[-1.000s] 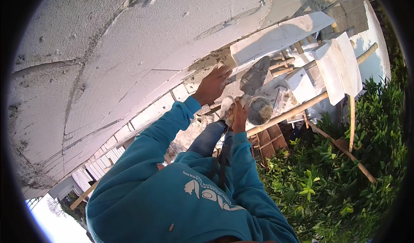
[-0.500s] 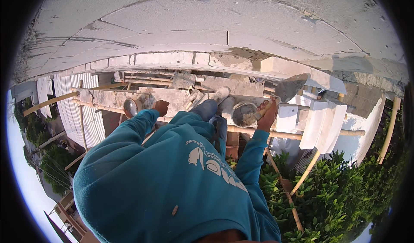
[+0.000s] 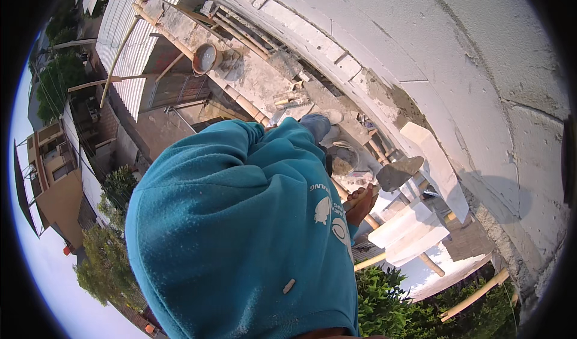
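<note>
My right hand [image 3: 360, 204] is closed round the handle of a trowel [image 3: 399, 174]. The trowel's broad grey blade points toward the wall, beside a long white block [image 3: 437, 169]. Just left of this hand stands a bucket [image 3: 344, 158] with grey stuff in it, near my feet. Two white blocks [image 3: 409, 234] lie to the right of the hand, over a bamboo pole. Only a sliver of my left hand [image 3: 270, 128] shows past the teal sleeve, so its fingers are hidden.
A pale block wall [image 3: 384, 38] curves along the upper right. I stand on a narrow, mortar-spattered plank platform [image 3: 255, 77] edged with bamboo poles. Another bucket [image 3: 206, 58] sits farther along it. Beyond the edge are a drop, corrugated sheets [image 3: 123, 32] and leafy bushes [image 3: 384, 297].
My view has turned, so the wall now slants down to the right. My left hand has gone mostly behind my sleeve. My right hand still grips the trowel near the white blocks.
</note>
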{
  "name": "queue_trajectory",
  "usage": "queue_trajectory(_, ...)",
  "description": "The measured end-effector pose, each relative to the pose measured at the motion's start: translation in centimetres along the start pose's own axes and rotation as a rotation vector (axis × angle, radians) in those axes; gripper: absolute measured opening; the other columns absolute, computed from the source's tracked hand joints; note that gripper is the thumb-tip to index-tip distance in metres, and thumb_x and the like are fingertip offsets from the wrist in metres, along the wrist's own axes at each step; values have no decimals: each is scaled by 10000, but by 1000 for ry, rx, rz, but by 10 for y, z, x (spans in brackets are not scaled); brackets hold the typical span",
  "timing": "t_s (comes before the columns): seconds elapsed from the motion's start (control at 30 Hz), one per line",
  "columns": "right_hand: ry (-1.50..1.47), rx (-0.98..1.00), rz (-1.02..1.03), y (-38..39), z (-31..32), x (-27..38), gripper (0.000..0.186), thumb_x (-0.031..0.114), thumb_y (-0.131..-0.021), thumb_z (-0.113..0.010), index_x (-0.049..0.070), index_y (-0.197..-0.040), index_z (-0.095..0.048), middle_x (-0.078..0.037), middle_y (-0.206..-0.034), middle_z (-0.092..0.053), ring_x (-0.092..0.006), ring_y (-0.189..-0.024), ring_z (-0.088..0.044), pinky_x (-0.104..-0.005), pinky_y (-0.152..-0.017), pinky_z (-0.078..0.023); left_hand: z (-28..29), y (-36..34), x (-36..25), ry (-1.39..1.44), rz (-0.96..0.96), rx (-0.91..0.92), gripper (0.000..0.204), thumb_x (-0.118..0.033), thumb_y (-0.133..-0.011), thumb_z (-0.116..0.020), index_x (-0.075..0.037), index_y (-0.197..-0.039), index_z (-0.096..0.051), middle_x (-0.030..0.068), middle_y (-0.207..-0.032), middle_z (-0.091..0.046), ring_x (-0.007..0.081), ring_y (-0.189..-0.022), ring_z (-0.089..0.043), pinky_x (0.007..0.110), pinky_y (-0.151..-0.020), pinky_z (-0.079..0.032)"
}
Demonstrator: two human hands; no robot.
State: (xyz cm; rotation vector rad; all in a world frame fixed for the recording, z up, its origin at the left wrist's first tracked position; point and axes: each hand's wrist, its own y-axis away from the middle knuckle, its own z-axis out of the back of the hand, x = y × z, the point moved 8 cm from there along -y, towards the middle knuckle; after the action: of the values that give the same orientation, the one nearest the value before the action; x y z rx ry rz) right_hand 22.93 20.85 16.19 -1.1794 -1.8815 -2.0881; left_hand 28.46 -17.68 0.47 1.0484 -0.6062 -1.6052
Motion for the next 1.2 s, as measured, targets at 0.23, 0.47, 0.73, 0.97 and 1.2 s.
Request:
queue_trajectory(0.23, 199, -59, -63, -19, 16, -8, 267, 253, -924, -614, 139, -1084, -434, -30, -714, -492, -121, -510, -480, -261, -414, -417, 61, -31, -28, -28, 120, 17, 325, -280, -908, -568, -120, -1162, -694, 153, -1208, -661, 287, -1134, -630, 447, -949, -498)
queue_trajectory(0.47, 340, -38, -101, -42, 26, -27, 311, 250, -896, -628, 140, -1114, -434, -32, -734, -461, -131, -516, -471, -279, -419, -415, 204, 8, -3, 461, 302, -669, 360, -234, -877, -543, -61, -1174, -649, 147, -1320, -582, 359, -1154, -585, 455, -975, -473)
queue_trajectory(0.73, 379, -44, -62, -54, 28, -82, 275, 221, -884, -627, 112, -1084, -473, -39, -676, -476, -141, -494, -484, -274, -396, -390, 232, 26, 70, 443, 216, -853, 435, -274, -874, -557, -14, -1217, -617, 211, -1234, -615, 390, -1125, -588, 457, -982, -469)
queue_trajectory(0.97, 345, -224, -56, -88, -9, -118, 216, 183, -898, -624, 111, -1018, -460, -33, -628, -482, -131, -435, -463, -301, -350, -376, 245, 35, 224, 623, 311, -893, 635, -379, -855, -627, -8, -1357, -506, 279, -1276, -573, 406, -1180, -564, 433, -1006, -448)
queue_trajectory(1.2, 232, -457, -93, -32, -63, -230, 302, 216, -847, -671, 44, -1042, -519, -83, -706, -576, -174, -505, -558, -346, -401, -453, 288, 0, 371, 1077, 226, -954, 843, -269, -862, -699, 88, -1474, -243, 231, -1397, -472, 349, -1250, -513, 451, -961, -482)
